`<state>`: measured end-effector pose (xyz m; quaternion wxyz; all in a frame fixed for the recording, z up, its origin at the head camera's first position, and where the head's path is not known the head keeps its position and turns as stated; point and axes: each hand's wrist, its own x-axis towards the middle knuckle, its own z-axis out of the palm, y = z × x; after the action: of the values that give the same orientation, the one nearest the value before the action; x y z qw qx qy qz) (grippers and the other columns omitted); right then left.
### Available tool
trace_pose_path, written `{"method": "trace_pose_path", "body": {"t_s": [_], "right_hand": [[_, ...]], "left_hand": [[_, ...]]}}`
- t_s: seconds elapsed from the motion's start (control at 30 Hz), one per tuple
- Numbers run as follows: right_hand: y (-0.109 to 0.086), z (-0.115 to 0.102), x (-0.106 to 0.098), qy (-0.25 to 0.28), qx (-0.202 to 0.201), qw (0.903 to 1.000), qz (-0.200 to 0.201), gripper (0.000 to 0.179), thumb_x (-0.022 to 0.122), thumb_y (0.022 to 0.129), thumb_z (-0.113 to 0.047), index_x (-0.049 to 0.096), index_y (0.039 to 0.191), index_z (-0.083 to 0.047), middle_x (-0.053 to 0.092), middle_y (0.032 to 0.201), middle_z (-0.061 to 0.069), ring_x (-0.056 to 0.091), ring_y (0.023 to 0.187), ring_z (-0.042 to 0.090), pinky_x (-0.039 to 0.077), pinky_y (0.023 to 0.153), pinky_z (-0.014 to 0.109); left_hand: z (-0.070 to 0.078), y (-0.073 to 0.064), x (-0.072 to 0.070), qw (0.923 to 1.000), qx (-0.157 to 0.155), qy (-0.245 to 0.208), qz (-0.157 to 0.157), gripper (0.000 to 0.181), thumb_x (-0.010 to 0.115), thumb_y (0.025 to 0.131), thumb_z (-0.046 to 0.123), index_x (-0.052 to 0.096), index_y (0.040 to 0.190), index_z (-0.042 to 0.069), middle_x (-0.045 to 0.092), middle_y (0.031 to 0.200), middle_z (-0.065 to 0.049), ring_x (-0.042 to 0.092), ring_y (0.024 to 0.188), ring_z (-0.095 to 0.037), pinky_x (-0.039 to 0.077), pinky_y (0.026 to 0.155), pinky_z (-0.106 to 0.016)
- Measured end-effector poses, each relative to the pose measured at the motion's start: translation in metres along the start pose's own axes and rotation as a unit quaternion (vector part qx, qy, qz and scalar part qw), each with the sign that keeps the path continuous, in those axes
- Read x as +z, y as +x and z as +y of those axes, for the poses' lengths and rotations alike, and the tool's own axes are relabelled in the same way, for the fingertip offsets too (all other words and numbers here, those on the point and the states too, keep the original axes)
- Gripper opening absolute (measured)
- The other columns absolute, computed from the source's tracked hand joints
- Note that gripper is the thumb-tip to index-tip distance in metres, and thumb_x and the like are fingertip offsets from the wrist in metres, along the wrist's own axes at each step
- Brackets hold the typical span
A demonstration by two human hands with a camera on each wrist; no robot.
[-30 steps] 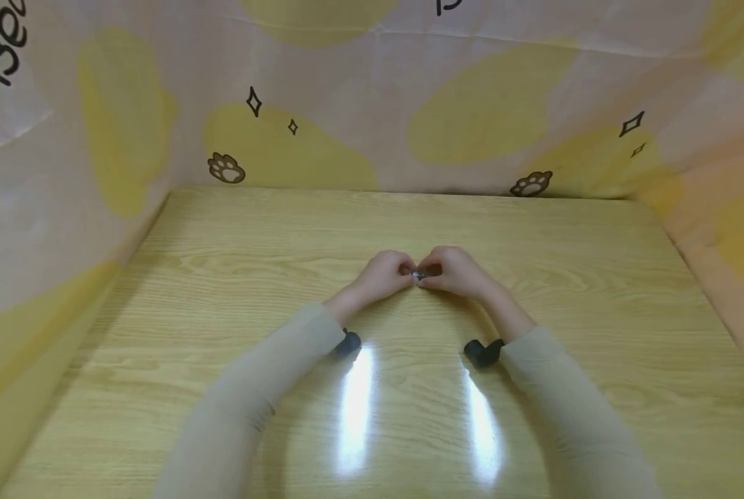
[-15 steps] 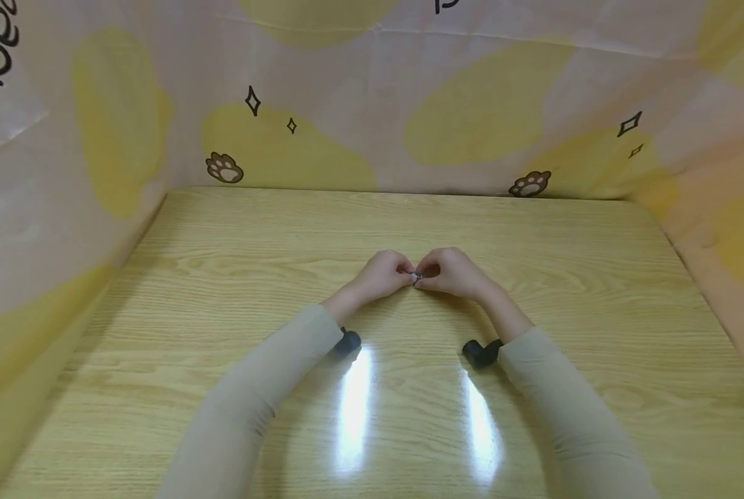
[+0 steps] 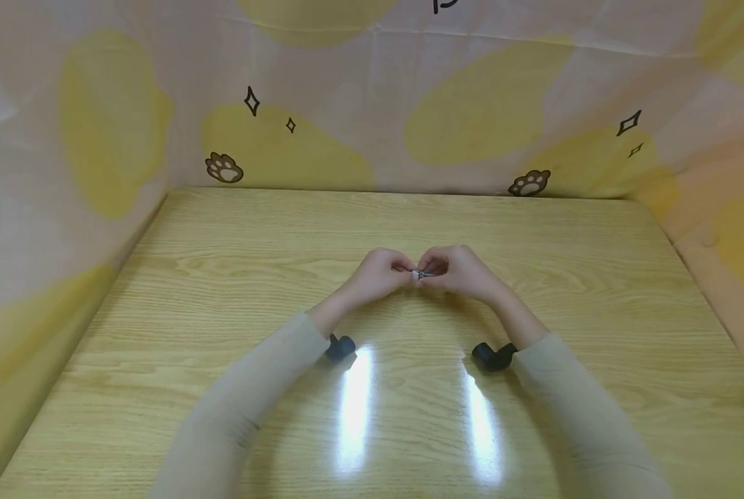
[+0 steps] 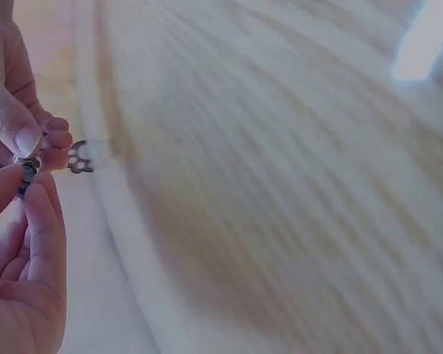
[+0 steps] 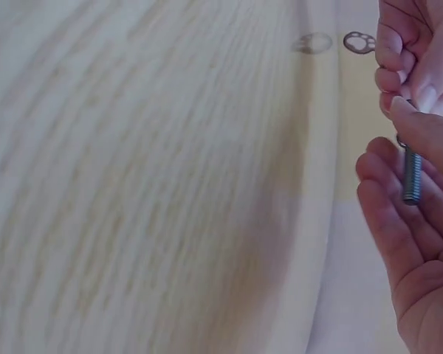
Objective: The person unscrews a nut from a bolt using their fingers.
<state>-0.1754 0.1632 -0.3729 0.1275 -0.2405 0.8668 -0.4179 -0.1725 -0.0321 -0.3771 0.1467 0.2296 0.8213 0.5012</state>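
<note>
A small grey metal bolt point(image 5: 412, 177) with a threaded shank is held between the two hands, its free end pointing into the right palm. My left hand point(image 3: 381, 276) pinches the other end with thumb and fingertips, which hide that end. From the other side my right hand point(image 3: 462, 272) grips the bolt, its thumb point(image 5: 428, 136) laid near the left fingertips. A ring-like metal edge point(image 5: 402, 141) shows beside that thumb, mostly covered. In the left wrist view, only a short shiny part of the bolt point(image 4: 28, 175) shows among the fingertips. Both hands meet above the table's middle.
The wood-grain table point(image 3: 272, 229) spreads under both forearms, with two bright light reflections near its front. A printed cloth point(image 3: 322, 90) stands behind it and along both sides. Black wrist-camera mounts point(image 3: 493, 357) stick out below the sleeves.
Both wrists have moved slightly apart, while the fingertips still meet at the same place. The right fingers have shifted on the bolt, and more of its shank shows than half a second ago.
</note>
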Motion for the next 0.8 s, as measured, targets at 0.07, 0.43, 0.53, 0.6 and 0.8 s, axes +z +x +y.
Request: {"method": "trace_pose_path", "body": {"t_s": [0.07,0.43,0.53,0.6,0.8], "right_hand": [[-0.002,-0.002,-0.001,0.018,-0.003,0.9998,0.005,0.015,0.075,0.079,-0.011,0.064,0.089,-0.007,0.067,0.084,0.003,0.062,0.079,0.016,0.052,0.071,0.027],[-0.017,-0.017,-0.007,0.158,-0.018,0.9873,-0.002,0.018,0.068,0.086,-0.013,0.062,0.098,-0.001,0.064,0.092,0.014,0.061,0.087,0.035,0.053,0.076,0.033],[-0.021,-0.021,-0.008,0.181,-0.019,0.9832,0.001,0.017,0.064,0.089,-0.013,0.062,0.1,0.0,0.063,0.092,0.015,0.059,0.088,0.042,0.053,0.078,0.038],[-0.023,-0.023,-0.008,0.193,-0.017,0.9811,0.009,0.017,0.064,0.089,-0.012,0.062,0.101,0.0,0.064,0.093,0.013,0.061,0.088,0.037,0.053,0.078,0.037],[-0.026,-0.03,-0.005,0.232,-0.014,0.9723,0.022,0.027,0.068,0.083,-0.003,0.058,0.107,0.005,0.063,0.098,0.015,0.063,0.092,0.02,0.054,0.079,0.032]], "left_hand": [[0.003,-0.003,-0.002,0.9998,0.005,-0.017,0.003,0.01,0.06,0.087,0.005,0.069,0.089,0.0,0.067,0.083,-0.006,0.057,0.074,-0.013,0.048,0.064,-0.021],[0.02,-0.019,-0.007,0.998,0.01,-0.061,0.013,0.016,0.062,0.089,0.011,0.067,0.097,-0.002,0.067,0.088,-0.008,0.064,0.084,-0.025,0.054,0.072,-0.025],[0.025,-0.023,-0.008,0.9978,0.014,-0.062,0.018,0.017,0.063,0.089,0.013,0.068,0.098,0.0,0.067,0.09,-0.006,0.064,0.084,-0.021,0.054,0.073,-0.026],[0.027,-0.026,-0.009,0.9975,0.017,-0.066,0.02,0.016,0.063,0.089,0.013,0.068,0.099,0.0,0.067,0.091,-0.006,0.064,0.085,-0.019,0.054,0.074,-0.026],[0.034,-0.033,-0.011,0.9967,0.019,-0.072,0.032,0.016,0.064,0.088,0.01,0.067,0.099,0.0,0.067,0.092,-0.007,0.063,0.083,-0.016,0.054,0.075,-0.026]]}}
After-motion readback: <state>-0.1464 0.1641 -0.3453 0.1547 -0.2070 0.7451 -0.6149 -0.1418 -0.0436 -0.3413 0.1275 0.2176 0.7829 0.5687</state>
